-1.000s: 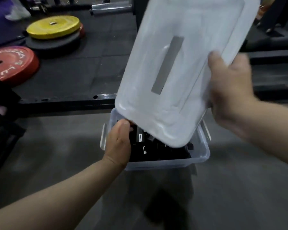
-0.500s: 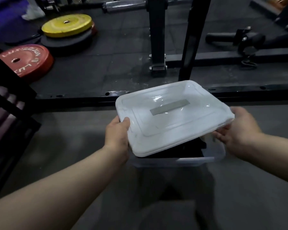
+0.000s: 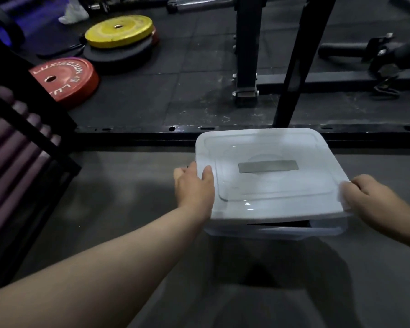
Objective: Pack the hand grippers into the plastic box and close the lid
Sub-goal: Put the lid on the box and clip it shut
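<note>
Presently we find the lid lying on the plastic box on the floor, long axis left to right between the hands. The left hand and right hand each grasp an end in curled fingers. Its near right edge gapes; earlier it hung tilted, skewed.

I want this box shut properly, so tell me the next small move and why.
Probably press the white plastic lid down at its near right edge. It lies on the clear plastic box, but a dark gap shows under that edge; the left hand and right hand hold its sides.
</note>
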The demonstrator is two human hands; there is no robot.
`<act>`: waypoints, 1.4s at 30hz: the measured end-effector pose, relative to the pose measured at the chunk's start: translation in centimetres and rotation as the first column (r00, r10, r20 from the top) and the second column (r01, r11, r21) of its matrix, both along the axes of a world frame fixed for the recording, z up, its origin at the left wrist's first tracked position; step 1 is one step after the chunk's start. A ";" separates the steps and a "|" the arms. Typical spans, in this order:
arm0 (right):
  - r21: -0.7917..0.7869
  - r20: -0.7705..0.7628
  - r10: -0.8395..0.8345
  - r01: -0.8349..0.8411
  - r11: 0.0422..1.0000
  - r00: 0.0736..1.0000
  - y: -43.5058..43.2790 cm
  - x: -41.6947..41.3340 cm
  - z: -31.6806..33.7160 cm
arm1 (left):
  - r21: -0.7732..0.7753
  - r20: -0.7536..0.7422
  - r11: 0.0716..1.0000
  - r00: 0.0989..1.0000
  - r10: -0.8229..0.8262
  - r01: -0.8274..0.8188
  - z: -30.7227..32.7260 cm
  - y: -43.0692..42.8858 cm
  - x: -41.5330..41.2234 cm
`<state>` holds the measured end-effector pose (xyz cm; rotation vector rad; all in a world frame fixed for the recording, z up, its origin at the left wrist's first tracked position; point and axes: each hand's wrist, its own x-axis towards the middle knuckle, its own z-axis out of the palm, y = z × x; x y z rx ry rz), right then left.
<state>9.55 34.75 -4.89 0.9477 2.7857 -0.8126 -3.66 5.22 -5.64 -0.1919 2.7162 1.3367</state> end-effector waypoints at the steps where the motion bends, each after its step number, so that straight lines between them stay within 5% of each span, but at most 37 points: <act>1: 0.039 0.025 0.037 -0.038 0.999 0.999 0.1 0.1 0.0 | -0.048 0.004 0.999 1.000 0.006 -0.006 0.0 -0.1 -0.2; 7: 0.327 0.127 0.217 -0.248 0.912 0.968 0.4 0.4 -0.3 | -0.150 0.115 0.988 0.993 -0.003 0.021 -0.8 -0.6 -0.3; 18: 0.437 0.141 0.383 -0.404 0.803 0.913 1.8 1.2 -2.1 | -0.187 0.139 0.982 0.989 0.044 -0.017 -0.5 -1.3 0.7; 27: 0.413 0.184 0.392 -0.433 0.801 0.901 1.5 1.8 -2.0 | -0.120 0.211 0.984 0.965 0.154 -0.131 -1.1 -1.6 0.2; 33: 0.254 0.227 0.384 -0.436 0.864 0.895 1.5 0.8 -0.8 | -0.038 0.187 0.971 0.953 0.240 -0.237 -1.7 -1.4 0.5; 42: 0.047 0.095 0.161 -0.166 0.985 0.982 -0.7 0.6 -2.2 | 0.137 0.362 0.900 0.867 0.343 -0.414 -2.6 -1.2 0.4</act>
